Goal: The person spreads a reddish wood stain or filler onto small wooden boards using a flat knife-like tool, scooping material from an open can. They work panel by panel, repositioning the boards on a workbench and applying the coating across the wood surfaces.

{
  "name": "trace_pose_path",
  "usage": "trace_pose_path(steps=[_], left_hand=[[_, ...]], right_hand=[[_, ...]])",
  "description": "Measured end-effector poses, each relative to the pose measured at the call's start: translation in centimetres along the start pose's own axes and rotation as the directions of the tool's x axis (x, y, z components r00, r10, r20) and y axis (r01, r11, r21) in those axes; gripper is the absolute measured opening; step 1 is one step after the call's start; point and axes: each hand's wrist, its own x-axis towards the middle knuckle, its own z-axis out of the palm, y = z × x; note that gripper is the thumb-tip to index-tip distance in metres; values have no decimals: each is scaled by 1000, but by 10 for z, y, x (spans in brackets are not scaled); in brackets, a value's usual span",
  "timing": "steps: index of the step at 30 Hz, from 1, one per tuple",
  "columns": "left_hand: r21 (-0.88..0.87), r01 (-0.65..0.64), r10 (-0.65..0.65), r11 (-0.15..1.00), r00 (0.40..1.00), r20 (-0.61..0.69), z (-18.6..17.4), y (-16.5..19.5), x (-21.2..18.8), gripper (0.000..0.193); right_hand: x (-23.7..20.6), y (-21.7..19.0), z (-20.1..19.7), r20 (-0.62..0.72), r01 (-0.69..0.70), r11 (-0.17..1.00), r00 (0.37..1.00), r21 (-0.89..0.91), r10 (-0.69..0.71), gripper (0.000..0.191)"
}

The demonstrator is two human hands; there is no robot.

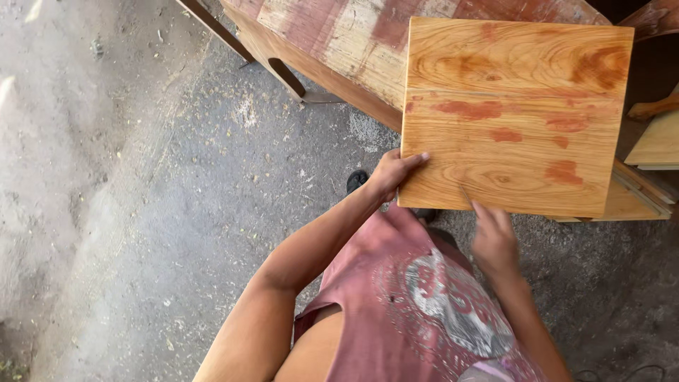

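Far left, the concrete floor (141, 212) is showing grey, rough and dusty, with small chips and sawdust scattered over it. Up top, a dark metal bar (212, 28) is slanting across the floor beside a long wooden workpiece (332, 49), planked, pale with patchy red stain, a rounded slot cut in its side.

Centre, the left hand (391, 175) is gripping the left edge of the square wooden panel (513, 117), thumb lying on its top face, the other fingers hidden under it. A dark shoe tip (357, 180) is peeking out just below that hand.

The panel is sitting flat in the upper right, over the workpiece and a lower board (629, 201); it is smooth, honey-coloured, with strong swirling grain and several reddish blotches.

The right hand (494, 240) is hanging loose at the panel's near edge, fingers half open, fingertips touching or nearly touching the edge, grasping nothing visible.

Below, a faded red sleeveless shirt (417, 311) is carrying a round grey-and-red print on the chest.

Far right, pale wood offcuts (658, 138) are lying in shadow.
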Motion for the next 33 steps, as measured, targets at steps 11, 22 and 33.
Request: trace_pose_path(steps=[11,22,33], left_hand=[[-144,-109,126,984,985,117,-1,33,-42,32],[250,-516,541,819,840,-39,-49,73,-291,11],[692,-573,548,438,781,300,23,23,-406,23]], right_hand=[[-75,-15,-16,-164,-277,959,945,58,283,21],[-212,10,8,-348,-354,731,704,584,619,15],[-378,-12,37,-179,-466,410,463,784,868,11]])
